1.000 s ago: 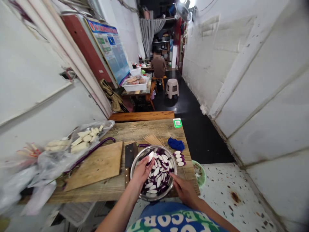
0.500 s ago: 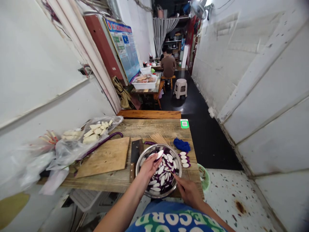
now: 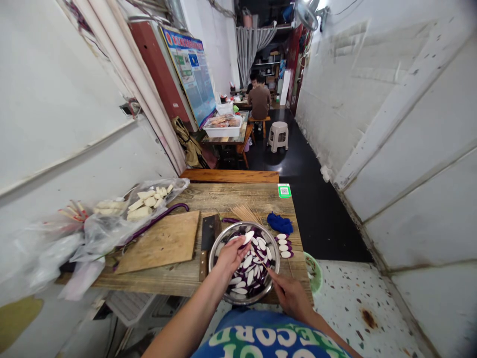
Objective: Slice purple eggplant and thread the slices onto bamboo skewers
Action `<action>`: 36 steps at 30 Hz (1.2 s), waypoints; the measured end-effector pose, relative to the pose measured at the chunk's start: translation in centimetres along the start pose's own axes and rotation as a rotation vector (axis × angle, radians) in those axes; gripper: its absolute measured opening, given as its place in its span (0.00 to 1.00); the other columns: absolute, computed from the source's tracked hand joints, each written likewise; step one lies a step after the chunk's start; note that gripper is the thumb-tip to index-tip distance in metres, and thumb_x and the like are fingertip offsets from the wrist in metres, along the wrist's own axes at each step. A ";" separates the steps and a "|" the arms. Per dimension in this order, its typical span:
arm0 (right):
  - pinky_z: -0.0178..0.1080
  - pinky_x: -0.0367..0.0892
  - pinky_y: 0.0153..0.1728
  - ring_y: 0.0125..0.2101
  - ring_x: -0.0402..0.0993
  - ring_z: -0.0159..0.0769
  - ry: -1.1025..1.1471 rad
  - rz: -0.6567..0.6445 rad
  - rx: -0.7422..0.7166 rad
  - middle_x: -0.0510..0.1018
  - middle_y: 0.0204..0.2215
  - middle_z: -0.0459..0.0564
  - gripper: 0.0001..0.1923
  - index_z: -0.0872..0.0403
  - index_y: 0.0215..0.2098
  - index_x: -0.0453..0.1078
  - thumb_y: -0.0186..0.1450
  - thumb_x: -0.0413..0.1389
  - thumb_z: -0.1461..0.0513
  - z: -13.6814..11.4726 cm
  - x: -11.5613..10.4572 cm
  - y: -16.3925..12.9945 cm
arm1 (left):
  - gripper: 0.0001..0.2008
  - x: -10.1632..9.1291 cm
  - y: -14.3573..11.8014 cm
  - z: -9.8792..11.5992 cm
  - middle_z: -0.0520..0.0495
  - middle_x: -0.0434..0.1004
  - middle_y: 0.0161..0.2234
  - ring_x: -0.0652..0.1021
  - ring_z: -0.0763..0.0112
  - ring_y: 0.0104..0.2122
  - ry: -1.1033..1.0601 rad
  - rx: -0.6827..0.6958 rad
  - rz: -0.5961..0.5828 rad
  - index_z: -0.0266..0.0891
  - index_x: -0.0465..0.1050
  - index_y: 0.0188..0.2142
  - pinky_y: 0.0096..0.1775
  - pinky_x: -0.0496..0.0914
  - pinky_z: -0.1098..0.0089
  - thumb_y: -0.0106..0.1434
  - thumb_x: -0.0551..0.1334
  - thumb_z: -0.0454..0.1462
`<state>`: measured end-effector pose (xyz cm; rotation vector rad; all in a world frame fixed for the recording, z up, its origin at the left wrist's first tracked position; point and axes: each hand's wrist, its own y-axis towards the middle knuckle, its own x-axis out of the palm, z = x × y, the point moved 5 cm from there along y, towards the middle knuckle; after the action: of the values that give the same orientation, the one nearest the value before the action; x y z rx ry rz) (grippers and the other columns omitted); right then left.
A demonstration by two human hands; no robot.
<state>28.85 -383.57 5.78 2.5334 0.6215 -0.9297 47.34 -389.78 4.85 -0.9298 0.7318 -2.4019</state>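
Little has changed since half a second ago: view and table layout match, both hands stay at the bowl.

Far left, plastic bags [image 3: 108,226] with pale cut pieces lie along the wall. Right of them, wooden cutting board [image 3: 162,242]; a cleaver [image 3: 208,238] rests between board and bowl.

Metal bowl [image 3: 244,262] sits at the near table edge, filled with eggplant slices [image 3: 250,263]. Left hand [image 3: 231,254] reaches in over the left rim, fingers pinching one slice [image 3: 248,236], lifted clear of the pile.

Right hand [image 3: 289,294] hovers at the near right rim, closed around a thin skewer [image 3: 265,267] angled into the bowl.

Beyond: loose skewers [image 3: 246,214], blue cloth [image 3: 280,223], a few slices threaded [image 3: 283,245] beside the bowl.
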 end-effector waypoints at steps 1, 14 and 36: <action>0.38 0.69 0.36 0.34 0.74 0.37 -0.005 -0.001 -0.002 0.77 0.36 0.55 0.22 0.56 0.54 0.60 0.62 0.42 0.67 0.0 0.0 0.0 | 0.04 0.1 -0.1 0.1 0.43 0.75 0.28 0.76 0.71 0.27 0.014 0.010 0.001 0.30 0.68 0.27 0.34 0.74 0.68 0.54 0.58 0.24; 0.36 0.69 0.34 0.32 0.75 0.37 -0.024 0.017 -0.002 0.77 0.34 0.57 0.22 0.62 0.51 0.63 0.60 0.42 0.68 0.1 0.1 0.2 | 0.04 0.1 0.8 -1.2 0.44 0.75 0.26 0.76 0.70 0.26 0.036 -0.080 -0.041 0.30 0.69 0.28 0.33 0.73 0.69 0.52 0.61 0.25; 0.39 0.67 0.41 0.38 0.73 0.36 0.053 0.118 -0.058 0.75 0.41 0.54 0.19 0.55 0.50 0.65 0.63 0.43 0.66 -0.9 -1.1 3.4 | 0.10 0.2 -1.1 0.5 0.48 0.74 0.36 0.74 0.66 0.40 0.089 -0.249 -0.152 0.37 0.67 0.32 0.44 0.65 0.51 0.49 0.65 0.29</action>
<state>30.31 -386.31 7.80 2.5203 0.5002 -0.7945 47.32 -389.17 5.95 -1.0121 1.0477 -2.5384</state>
